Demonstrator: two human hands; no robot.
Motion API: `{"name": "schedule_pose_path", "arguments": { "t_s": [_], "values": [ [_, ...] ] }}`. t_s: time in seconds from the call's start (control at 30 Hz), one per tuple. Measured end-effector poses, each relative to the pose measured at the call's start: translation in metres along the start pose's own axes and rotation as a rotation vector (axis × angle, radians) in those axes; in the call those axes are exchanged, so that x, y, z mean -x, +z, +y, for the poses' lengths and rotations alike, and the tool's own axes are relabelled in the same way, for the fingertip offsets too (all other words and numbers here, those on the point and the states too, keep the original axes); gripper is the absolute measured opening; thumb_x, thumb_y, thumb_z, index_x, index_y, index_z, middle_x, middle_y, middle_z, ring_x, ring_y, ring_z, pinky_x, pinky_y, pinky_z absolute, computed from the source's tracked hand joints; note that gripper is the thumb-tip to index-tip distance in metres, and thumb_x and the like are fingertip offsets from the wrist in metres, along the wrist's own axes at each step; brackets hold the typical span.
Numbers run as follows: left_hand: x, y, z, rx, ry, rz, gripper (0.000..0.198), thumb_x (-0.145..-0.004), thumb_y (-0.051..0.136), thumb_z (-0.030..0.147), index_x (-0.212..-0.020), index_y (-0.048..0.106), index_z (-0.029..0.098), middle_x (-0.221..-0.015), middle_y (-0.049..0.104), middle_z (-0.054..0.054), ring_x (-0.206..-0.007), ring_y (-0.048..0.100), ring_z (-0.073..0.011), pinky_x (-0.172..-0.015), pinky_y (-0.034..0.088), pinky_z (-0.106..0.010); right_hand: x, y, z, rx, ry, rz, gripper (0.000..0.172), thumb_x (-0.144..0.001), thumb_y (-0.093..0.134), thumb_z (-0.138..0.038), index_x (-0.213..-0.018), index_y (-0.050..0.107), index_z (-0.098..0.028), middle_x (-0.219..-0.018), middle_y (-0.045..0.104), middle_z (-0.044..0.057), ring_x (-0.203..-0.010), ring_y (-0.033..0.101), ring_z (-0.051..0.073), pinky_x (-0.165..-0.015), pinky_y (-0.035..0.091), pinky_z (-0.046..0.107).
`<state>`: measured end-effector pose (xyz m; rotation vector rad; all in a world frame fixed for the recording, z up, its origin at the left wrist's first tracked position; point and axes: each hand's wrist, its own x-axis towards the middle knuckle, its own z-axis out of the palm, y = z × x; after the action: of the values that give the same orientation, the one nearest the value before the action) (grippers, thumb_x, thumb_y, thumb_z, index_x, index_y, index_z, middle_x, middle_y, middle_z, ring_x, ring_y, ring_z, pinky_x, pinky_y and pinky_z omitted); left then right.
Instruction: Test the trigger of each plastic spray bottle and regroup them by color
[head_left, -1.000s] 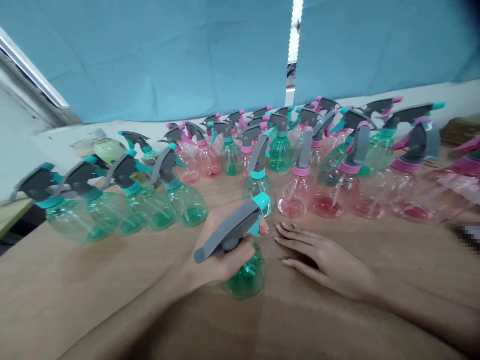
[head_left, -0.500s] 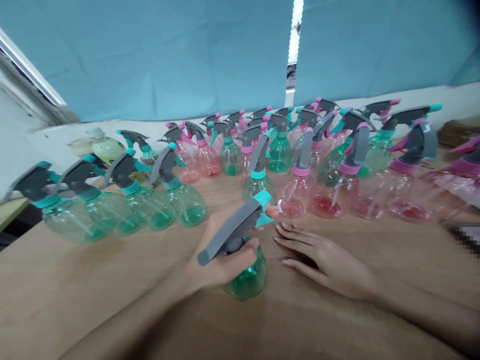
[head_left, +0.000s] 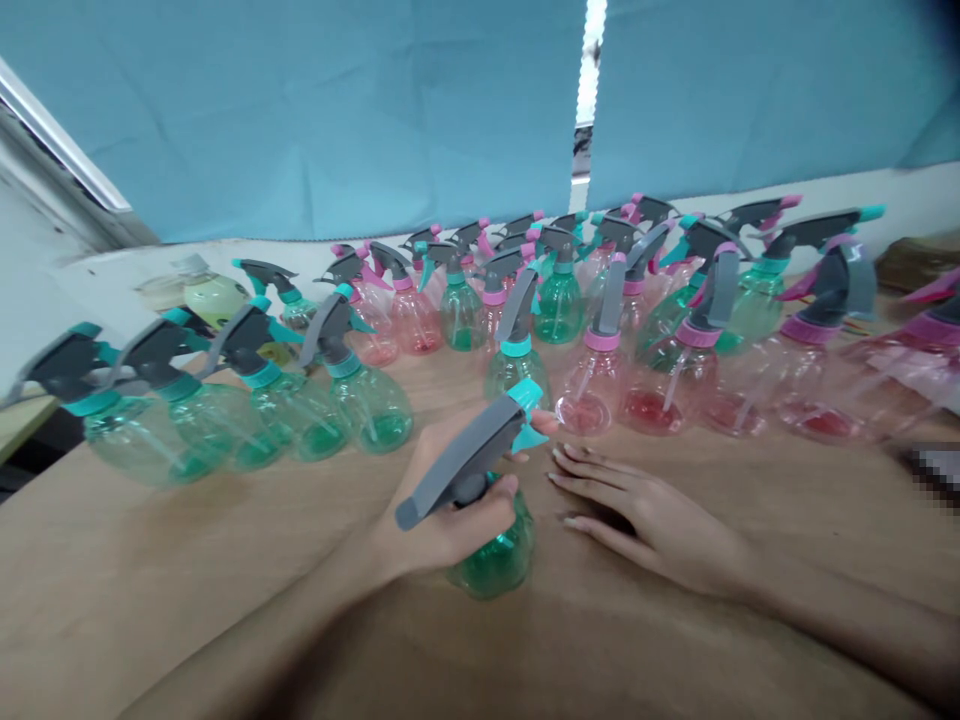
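My left hand (head_left: 442, 510) is wrapped round the neck of a green spray bottle (head_left: 491, 565) with a grey and turquoise trigger head, near the middle of the wooden table (head_left: 187, 600). The head points to the upper right, and the hand hides the collar. My right hand (head_left: 652, 510) lies palm down on the table just right of that bottle, fingers stretched out and holding nothing. Behind the hands stand a green spray bottle (head_left: 517, 375) with a turquoise collar and a pink spray bottle (head_left: 592, 390) with a pink collar.
Several green spray bottles (head_left: 371, 410) stand in a row at the left. Several pink ones (head_left: 652, 395) line the right, with more of both colours behind. A yellowish bottle (head_left: 214, 297) is at the back left. A blue sheet (head_left: 375, 120) covers the wall.
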<state>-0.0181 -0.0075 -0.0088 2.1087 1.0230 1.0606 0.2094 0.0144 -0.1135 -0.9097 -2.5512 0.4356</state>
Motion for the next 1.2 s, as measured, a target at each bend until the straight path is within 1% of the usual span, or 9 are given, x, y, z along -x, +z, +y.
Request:
{"name": "schedule_pose_path", "arguments": {
  "t_s": [0.2,0.37,0.43,0.63,0.73,0.83,1.0,1.1,1.2],
  "values": [
    [0.0002,-0.0028,0.0009,-0.075,-0.031,-0.052,0.045,-0.070,0.047,0.015,-0.111,0.064,0.023,-0.081,0.072,-0.001,-0.084,0.068,-0.0191,-0.077,0.055,-0.030,0.0001,0.0000,0.0008,0.048,-0.002,-0.028,0.046,-0.096,0.044,-0.041,-0.136,0.048,-0.020,-0.145,0.043,0.004,-0.136,0.035,0.020,-0.112,0.033,0.042],
    [-0.0019,-0.0034,0.0057,-0.202,-0.066,-0.010,0.047,-0.065,0.046,0.020,-0.107,0.066,0.020,-0.070,0.068,-0.001,-0.057,0.060,-0.0163,-0.056,0.053,-0.027,0.0003,0.0008,0.0017,0.055,-0.011,-0.019,0.046,-0.096,0.044,-0.040,-0.137,0.046,-0.020,-0.145,0.043,0.005,-0.136,0.035,0.020,-0.112,0.033,0.042],
    [-0.0019,-0.0039,0.0053,-0.216,-0.059,-0.001,0.047,-0.063,0.044,0.021,-0.104,0.067,0.020,-0.070,0.068,-0.001,-0.053,0.057,-0.0157,-0.054,0.052,-0.028,0.0002,0.0008,0.0016,0.043,-0.015,-0.007,0.047,-0.096,0.045,-0.039,-0.138,0.045,-0.020,-0.145,0.044,0.005,-0.135,0.036,0.021,-0.112,0.033,0.043],
    [-0.0024,-0.0085,0.0037,-0.127,-0.013,-0.094,0.048,-0.065,0.044,0.015,-0.107,0.066,0.025,-0.081,0.073,0.000,-0.068,0.064,-0.0173,-0.066,0.054,-0.028,-0.0003,-0.0008,0.0006,-0.005,-0.014,0.003,0.048,-0.095,0.047,-0.039,-0.140,0.043,-0.023,-0.143,0.047,0.005,-0.134,0.039,0.023,-0.110,0.035,0.046],
    [-0.0033,-0.0097,0.0045,-0.088,-0.014,-0.096,0.049,-0.064,0.044,0.014,-0.107,0.067,0.025,-0.090,0.074,-0.001,-0.074,0.066,-0.0183,-0.067,0.053,-0.028,-0.0002,-0.0010,0.0006,-0.029,-0.013,0.016,0.048,-0.094,0.049,-0.039,-0.140,0.043,-0.025,-0.143,0.047,0.005,-0.134,0.039,0.024,-0.110,0.035,0.047],
    [-0.0032,-0.0096,0.0048,-0.097,-0.036,-0.089,0.044,-0.064,0.045,0.013,-0.101,0.068,0.023,-0.083,0.072,-0.001,-0.065,0.063,-0.0167,-0.061,0.051,-0.028,-0.0001,-0.0004,0.0012,-0.036,-0.014,0.025,0.047,-0.094,0.049,-0.039,-0.139,0.045,-0.025,-0.142,0.048,0.004,-0.134,0.038,0.024,-0.110,0.034,0.047],
    [-0.0021,-0.0087,0.0065,-0.083,-0.002,-0.024,0.022,-0.066,0.047,0.016,-0.077,0.064,0.022,-0.080,0.069,-0.002,-0.070,0.063,-0.0184,-0.065,0.051,-0.030,-0.0003,0.0003,0.0018,-0.019,-0.019,0.012,0.046,-0.095,0.047,-0.039,-0.137,0.048,-0.022,-0.142,0.047,0.005,-0.134,0.038,0.023,-0.111,0.034,0.045],
    [-0.0014,-0.0089,0.0067,-0.058,-0.036,-0.029,0.016,-0.066,0.047,0.019,-0.075,0.061,0.022,-0.074,0.066,-0.001,-0.065,0.062,-0.0182,-0.059,0.049,-0.029,-0.0006,0.0002,0.0019,-0.012,-0.030,0.013,0.044,-0.095,0.047,-0.039,-0.135,0.050,-0.022,-0.142,0.048,0.006,-0.134,0.038,0.023,-0.111,0.034,0.046],
    [-0.0003,-0.0089,0.0048,-0.076,-0.061,-0.037,0.018,-0.068,0.047,0.020,-0.078,0.062,0.021,-0.076,0.066,-0.002,-0.068,0.064,-0.0183,-0.060,0.051,-0.029,-0.0005,0.0005,0.0018,0.003,-0.037,0.014,0.045,-0.095,0.046,-0.039,-0.137,0.047,-0.021,-0.142,0.048,0.006,-0.134,0.038,0.023,-0.110,0.034,0.046]
  ]
}}
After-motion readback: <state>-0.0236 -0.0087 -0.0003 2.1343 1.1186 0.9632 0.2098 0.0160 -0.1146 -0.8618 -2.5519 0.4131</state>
